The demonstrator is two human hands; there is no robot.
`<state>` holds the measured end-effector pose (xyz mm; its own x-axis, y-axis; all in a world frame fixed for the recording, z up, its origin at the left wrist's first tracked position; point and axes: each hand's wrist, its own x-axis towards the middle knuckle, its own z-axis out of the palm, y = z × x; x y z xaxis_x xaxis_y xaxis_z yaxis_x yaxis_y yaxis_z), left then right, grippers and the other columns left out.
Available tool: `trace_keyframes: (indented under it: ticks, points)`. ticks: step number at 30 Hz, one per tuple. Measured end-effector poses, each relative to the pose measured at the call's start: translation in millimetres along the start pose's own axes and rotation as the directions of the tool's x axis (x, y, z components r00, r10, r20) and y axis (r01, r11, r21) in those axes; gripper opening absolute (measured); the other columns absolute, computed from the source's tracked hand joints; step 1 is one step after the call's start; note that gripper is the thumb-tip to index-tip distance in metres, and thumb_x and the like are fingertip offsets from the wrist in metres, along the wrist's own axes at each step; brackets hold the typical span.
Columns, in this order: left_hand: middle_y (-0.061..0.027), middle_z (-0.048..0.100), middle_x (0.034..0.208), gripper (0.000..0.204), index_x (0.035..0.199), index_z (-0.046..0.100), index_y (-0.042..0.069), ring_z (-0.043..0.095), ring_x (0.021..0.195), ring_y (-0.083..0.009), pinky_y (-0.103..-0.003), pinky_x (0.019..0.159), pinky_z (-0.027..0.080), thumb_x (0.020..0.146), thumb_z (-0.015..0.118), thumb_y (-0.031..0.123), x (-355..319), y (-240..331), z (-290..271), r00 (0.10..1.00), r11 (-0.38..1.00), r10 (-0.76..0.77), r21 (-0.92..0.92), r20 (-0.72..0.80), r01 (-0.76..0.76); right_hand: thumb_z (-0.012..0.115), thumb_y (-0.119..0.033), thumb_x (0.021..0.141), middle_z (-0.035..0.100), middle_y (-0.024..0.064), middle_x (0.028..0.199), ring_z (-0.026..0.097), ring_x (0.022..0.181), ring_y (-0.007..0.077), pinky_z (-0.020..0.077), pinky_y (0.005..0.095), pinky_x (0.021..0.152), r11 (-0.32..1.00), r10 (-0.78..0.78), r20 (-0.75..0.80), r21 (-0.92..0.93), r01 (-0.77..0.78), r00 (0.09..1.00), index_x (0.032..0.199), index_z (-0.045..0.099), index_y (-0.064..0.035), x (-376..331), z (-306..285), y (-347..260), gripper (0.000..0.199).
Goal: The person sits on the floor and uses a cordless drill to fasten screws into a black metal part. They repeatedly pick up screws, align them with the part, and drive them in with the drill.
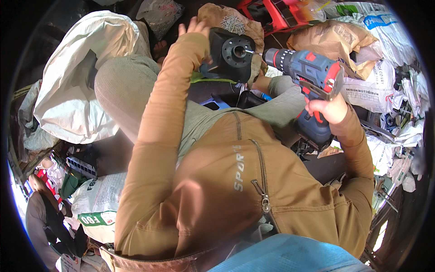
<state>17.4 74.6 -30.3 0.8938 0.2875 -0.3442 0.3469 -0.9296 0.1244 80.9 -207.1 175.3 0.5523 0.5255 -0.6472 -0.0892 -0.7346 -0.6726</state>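
Blue material; drill in right fingers.

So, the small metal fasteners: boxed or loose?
Loose. The fasteners lie in an open heap on the brown sheet, just beyond the black part; no box walls show around them.

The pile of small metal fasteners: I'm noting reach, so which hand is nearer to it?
Left. The left hand is a little left of the pile, by the black part; the right hand is farther off, lower right, gripping the drill by its handle.
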Motion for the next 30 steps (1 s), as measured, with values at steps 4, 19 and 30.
trace_keyframes:
  ticks: [4, 19, 30]
  points:
    - [-0.0022, 0.010, 0.155, 0.132, 0.148, 0.013, 0.020, -0.001, 0.143, -0.0244, -0.052, 0.113, 0.001, 0.044, 0.086, 0.053, 13.8, 12.3, 44.4, 0.992, 0.988, 0.127, -0.088, 0.028, -0.124, 0.059, 0.005, 0.065, 0.056, 0.0057, 0.068, 0.053, 0.053, 0.0132, 0.0447, 0.0267, 0.049, 0.999, 0.038, 0.062, -0.037, -0.036, 0.997, 0.100, 0.055, 0.0008, 31.5, 2.1, -8.0, 0.036]
    - [0.0078, 0.038, 0.142, 0.098, 0.137, 0.037, 0.025, 0.021, 0.140, -0.0154, -0.049, 0.113, 0.000, 0.053, 0.081, 0.049, 47.7, 34.1, 122.3, 0.891, 0.823, 0.219, -0.415, -0.398, -0.388, 0.056, 0.002, 0.064, 0.054, 0.0040, 0.060, 0.050, 0.047, 0.0109, 0.0420, 0.0263, 0.043, 0.959, 0.178, 0.150, -0.246, -0.138, 0.972, 0.095, 0.057, 0.0020, 90.5, 20.8, -25.0, 0.030]
    - [0.0073, 0.041, 0.140, 0.090, 0.131, 0.042, 0.026, 0.025, 0.138, -0.0163, -0.052, 0.112, 0.003, 0.054, 0.078, 0.053, 49.5, 35.3, 129.9, 0.846, 0.818, 0.205, -0.389, -0.493, -0.424, 0.071, -0.014, 0.067, 0.060, 0.0150, 0.105, 0.055, 0.102, 0.0350, 0.0435, 0.0380, 0.090, 0.458, -0.076, 0.534, -0.732, 0.505, 0.842, 0.106, 0.058, -0.0017, 115.0, 5.8, -29.6, 0.042]
